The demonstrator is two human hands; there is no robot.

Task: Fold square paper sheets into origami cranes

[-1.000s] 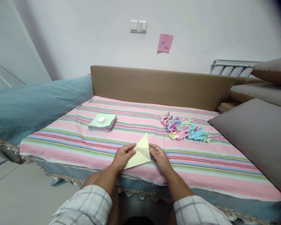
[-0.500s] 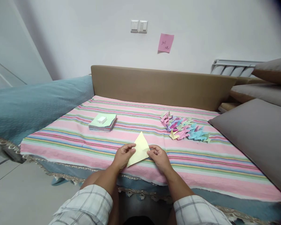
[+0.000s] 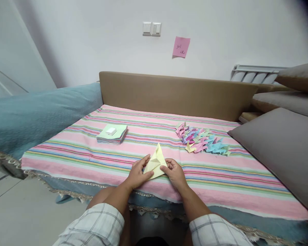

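Observation:
A pale yellow sheet of folding paper, partly folded with its point facing away from me, is held just above the striped cloth. My left hand grips its left side, thumb on top and fingers behind the edge. On the right, my right hand pinches the lower right corner between thumb and fingers. A raised fold stands up in the middle of the paper. Beyond my right hand lies a cluster of folded paper cranes in pink, purple, green, yellow and blue.
A stack of coloured paper squares with a small white block on top sits at left. The striped cloth covers the sofa seat. Grey cushions bound the right, a blue armrest the left, and a brown backrest the rear.
My left hand has shifted its grip, its thumb moving lower and right across the paper. The paper has turned slightly, and a raised flap now shows in its middle.

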